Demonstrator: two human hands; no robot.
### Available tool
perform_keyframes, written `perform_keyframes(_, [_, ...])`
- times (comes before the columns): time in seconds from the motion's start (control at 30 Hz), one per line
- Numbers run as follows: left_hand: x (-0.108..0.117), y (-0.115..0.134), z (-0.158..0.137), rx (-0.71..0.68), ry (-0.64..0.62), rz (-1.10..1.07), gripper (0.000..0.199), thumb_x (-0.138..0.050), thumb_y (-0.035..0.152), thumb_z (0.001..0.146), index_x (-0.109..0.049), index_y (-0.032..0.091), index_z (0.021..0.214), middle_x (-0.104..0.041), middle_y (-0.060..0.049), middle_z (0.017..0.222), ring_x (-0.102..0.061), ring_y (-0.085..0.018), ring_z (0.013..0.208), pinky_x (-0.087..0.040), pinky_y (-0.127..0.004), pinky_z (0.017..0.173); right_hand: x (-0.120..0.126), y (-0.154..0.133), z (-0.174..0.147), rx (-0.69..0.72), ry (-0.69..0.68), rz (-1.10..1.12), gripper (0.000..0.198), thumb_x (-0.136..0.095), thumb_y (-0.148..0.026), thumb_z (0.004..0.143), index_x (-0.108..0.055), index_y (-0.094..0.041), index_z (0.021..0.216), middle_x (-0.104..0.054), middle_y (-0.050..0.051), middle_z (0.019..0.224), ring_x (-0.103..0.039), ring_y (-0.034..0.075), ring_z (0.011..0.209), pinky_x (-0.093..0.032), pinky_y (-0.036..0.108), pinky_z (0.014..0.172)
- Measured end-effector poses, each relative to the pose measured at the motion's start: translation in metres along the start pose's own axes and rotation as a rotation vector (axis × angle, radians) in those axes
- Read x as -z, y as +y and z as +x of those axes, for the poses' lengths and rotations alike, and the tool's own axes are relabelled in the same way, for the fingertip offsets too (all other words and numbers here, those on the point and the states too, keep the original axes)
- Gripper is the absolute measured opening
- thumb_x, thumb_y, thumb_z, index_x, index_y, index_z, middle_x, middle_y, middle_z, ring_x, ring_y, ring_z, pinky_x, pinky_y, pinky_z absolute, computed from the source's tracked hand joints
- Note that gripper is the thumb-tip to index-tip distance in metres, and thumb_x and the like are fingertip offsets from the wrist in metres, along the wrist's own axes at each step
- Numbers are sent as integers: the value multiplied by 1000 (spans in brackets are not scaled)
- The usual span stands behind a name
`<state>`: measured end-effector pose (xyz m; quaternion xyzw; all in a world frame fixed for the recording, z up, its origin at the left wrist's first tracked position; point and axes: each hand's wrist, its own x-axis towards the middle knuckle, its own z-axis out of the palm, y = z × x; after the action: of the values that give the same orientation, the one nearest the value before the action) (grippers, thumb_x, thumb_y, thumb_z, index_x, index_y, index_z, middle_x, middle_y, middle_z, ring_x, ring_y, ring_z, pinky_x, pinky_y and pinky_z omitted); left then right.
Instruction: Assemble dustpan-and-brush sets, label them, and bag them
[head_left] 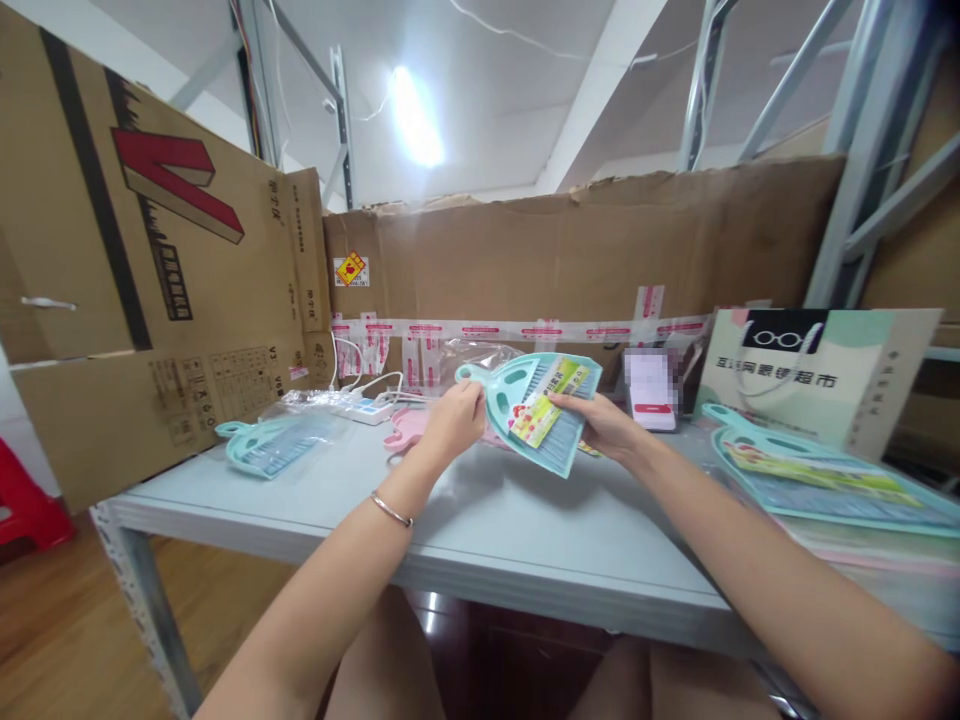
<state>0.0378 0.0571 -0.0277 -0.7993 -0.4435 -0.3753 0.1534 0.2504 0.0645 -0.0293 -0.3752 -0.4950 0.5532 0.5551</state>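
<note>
Above the middle of the table I hold a mint-green dustpan [501, 392] with a blue-bristled brush [564, 425] lying in its pan. A yellow-green printed label [546, 405] runs across the pan. My left hand [456, 410] is closed round the handle end at the left. At the right edge, my right hand [600, 422] pinches the pan and label, thumb on top; its other fingers are mostly hidden behind. Partly covered by the held set, a pink dustpan [407, 428] lies on the table behind my left hand.
Another mint dustpan set [270, 445] lies at the table's left beside clear plastic wrap. A stack of dustpan sets [825, 475] sits at the right. Behind stand a phone [651, 390], a paper bag [795, 375] and a power strip [367, 408]. Cardboard [585, 255] walls the back; a large carton [172, 270] the left.
</note>
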Motion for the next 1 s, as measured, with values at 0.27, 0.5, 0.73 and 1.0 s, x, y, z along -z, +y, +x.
perform_keyframes(0.27, [6, 4, -2, -114, -182, 12, 19, -32, 16, 87, -50, 18, 80, -54, -6, 83, -51, -17, 78, -42, -29, 72, 0, 3, 2, 83, 47, -12, 22, -72, -17, 65, -67, -17, 87, -72, 6, 90, -68, 19, 77, -56, 31, 71])
perform_keyframes(0.5, [11, 9, -2, -177, -103, 0, 22, -29, 17, 90, -51, 17, 85, -55, -8, 89, -50, -18, 82, -40, -30, 75, -6, 1, -5, 186, -40, -206, 28, -79, -21, 57, -70, -16, 83, -72, 5, 89, -66, 22, 85, -50, 35, 83])
perform_keyframes(0.73, [13, 14, -4, -200, -135, 67, 24, -32, 26, 91, -55, 19, 88, -58, -7, 95, -51, -19, 92, -36, -33, 83, -17, 3, -7, 52, 5, 84, 18, -69, -14, 67, -66, -18, 84, -72, 3, 83, -67, 18, 73, -55, 31, 70])
perform_keyframes(1.0, [20, 19, -3, 274, 460, -142, 41, -37, 37, 90, -36, 22, 128, -35, -11, 139, -30, -21, 130, -22, -38, 106, -32, 7, -5, 104, 67, 386, 18, -60, -11, 74, -63, -20, 89, -71, 1, 90, -66, 17, 90, -55, 29, 81])
